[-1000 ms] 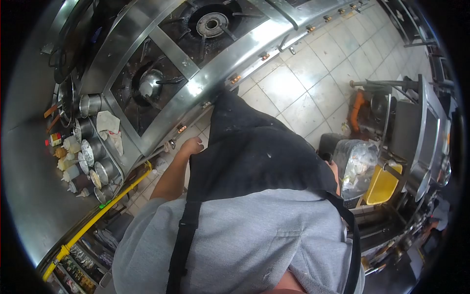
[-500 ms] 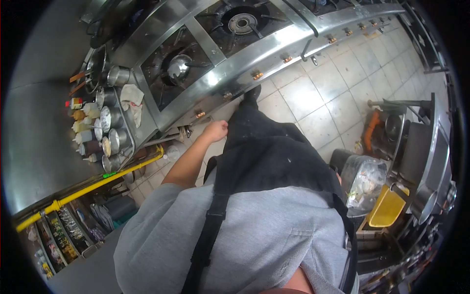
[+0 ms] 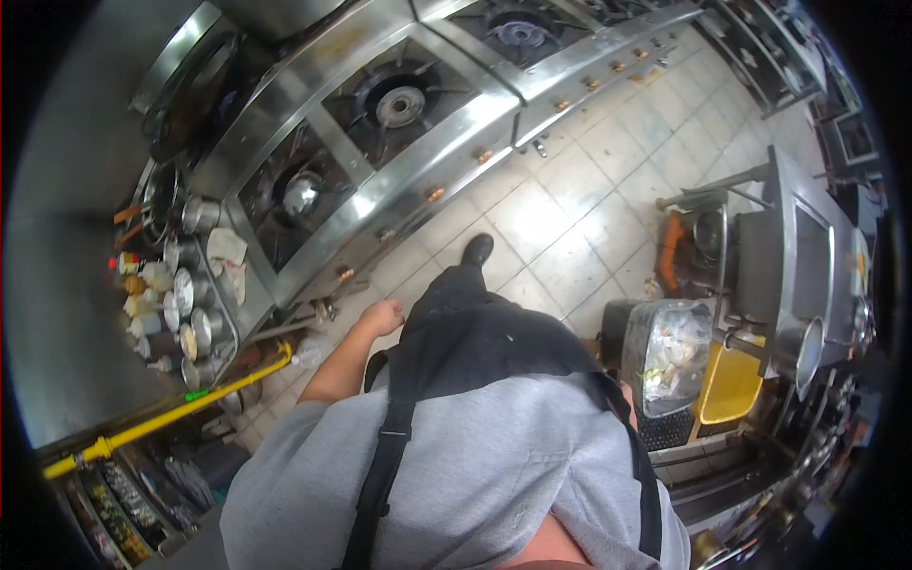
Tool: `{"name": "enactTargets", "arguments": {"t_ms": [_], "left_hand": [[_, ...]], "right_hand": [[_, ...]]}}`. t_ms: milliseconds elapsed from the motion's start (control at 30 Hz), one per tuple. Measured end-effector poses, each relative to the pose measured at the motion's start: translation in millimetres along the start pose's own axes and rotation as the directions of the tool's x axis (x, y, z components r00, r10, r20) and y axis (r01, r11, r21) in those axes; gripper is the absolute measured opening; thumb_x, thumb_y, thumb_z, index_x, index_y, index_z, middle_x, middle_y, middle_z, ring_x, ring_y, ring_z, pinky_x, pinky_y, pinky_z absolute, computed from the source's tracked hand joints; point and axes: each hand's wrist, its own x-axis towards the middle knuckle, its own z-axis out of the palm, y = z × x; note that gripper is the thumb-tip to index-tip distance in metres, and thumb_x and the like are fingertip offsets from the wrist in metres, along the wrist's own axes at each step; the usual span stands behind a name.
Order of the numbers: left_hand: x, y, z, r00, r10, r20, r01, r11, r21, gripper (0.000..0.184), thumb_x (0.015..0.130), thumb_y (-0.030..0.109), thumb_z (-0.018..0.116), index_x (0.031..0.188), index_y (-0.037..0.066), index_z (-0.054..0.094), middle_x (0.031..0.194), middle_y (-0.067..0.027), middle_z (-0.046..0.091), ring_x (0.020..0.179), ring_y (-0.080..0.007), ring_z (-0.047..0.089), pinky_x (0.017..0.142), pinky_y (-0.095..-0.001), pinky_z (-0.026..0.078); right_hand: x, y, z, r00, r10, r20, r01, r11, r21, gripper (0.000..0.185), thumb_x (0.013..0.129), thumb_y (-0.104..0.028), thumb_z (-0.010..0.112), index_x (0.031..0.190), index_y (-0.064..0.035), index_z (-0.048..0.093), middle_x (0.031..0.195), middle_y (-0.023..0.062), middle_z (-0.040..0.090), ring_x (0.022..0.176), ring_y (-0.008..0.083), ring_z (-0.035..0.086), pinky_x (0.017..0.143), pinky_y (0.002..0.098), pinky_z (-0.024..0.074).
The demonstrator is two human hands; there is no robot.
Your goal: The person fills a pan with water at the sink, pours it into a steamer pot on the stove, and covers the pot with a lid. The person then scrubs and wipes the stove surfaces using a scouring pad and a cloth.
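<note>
My left hand point(image 3: 385, 317) hangs beside the black apron point(image 3: 475, 347), its fingers loosely curled with nothing seen in them. It is apart from the stove front point(image 3: 418, 204), whose knobs are the nearest fittings. On the other side of my body, only a thin strip of skin shows past the apron strap; my right hand itself is hidden. One black shoe point(image 3: 478, 249) is forward on the tiled floor point(image 3: 541, 228).
Left of the stove are metal pots point(image 3: 201, 328), squeeze bottles point(image 3: 142, 323) and a white cloth point(image 3: 227, 256). A yellow pipe point(image 3: 190, 410) runs below. On my right stand a lined bin point(image 3: 670, 356), a yellow container point(image 3: 731, 380) and a steel table point(image 3: 807, 228).
My view has shifted along the floor, and the stove and bin now sit further left in it. A shoe has come forward. My left hand still hangs at my side.
</note>
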Motion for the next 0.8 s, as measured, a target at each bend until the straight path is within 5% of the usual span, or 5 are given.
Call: {"name": "enactTargets", "arguments": {"t_ms": [100,267,367,567,800], "left_hand": [[21,17,-19,1.000,0.012,0.012,-0.013,1.000,0.024,0.043,0.080,0.030,0.066,0.119,0.011,0.066,0.115,-0.0164,0.069,0.110,-0.0334,0.064,0.092,-0.0428,0.050],[88,49,-72,0.976,0.215,0.032,-0.217,0.973,0.085,0.039,0.082,0.028,0.064,0.116,0.009,0.067,0.110,-0.0174,0.070,0.107,-0.0353,0.065,0.090,-0.0439,0.050],[109,97,-120,0.927,0.366,-0.077,-0.361,0.930,0.076,0.029,0.086,0.021,0.060,0.110,0.007,0.067,0.103,-0.0196,0.070,0.100,-0.0389,0.065,0.085,-0.0440,0.051],[149,199,-195,0.823,0.561,0.094,-0.569,0.811,0.135,0.017,0.081,0.022,0.067,0.089,0.007,0.065,0.081,-0.0112,0.069,0.080,-0.0284,0.068,0.073,-0.0380,0.052],[184,309,-208,0.704,0.662,0.259,-0.710,0.649,0.273,0.016,0.081,0.024,0.068,0.085,0.009,0.066,0.078,-0.0091,0.070,0.075,-0.0261,0.067,0.072,-0.0378,0.052]], "right_hand": [[20,-40,-5,0.998,-0.051,-0.044,0.046,0.991,-0.122,0.027,0.080,-0.021,0.067,0.093,0.0021,0.064,0.074,0.0109,0.068,0.059,0.0193,0.065,0.054,0.0334,0.0497],[63,-85,3,0.963,-0.199,-0.182,0.157,0.962,-0.225,0.038,0.079,-0.031,0.064,0.101,0.0004,0.068,0.086,0.0249,0.069,0.086,0.0378,0.068,0.079,0.0438,0.0518],[28,-149,3,0.952,-0.196,-0.234,0.127,0.952,-0.280,0.038,0.081,-0.034,0.064,0.099,-0.0011,0.067,0.085,0.0192,0.070,0.083,0.0338,0.069,0.077,0.0417,0.0520],[-34,-194,-2,0.949,0.087,-0.303,-0.144,0.975,-0.171,0.052,0.082,-0.046,0.063,0.115,-0.0054,0.067,0.113,0.0239,0.067,0.110,0.0385,0.062,0.095,0.0449,0.0484],[-82,-105,44,0.872,0.366,-0.325,-0.367,0.928,0.060,0.048,0.081,-0.043,0.065,0.110,-0.0048,0.070,0.109,0.0235,0.069,0.105,0.0389,0.064,0.092,0.0440,0.0501]]}}
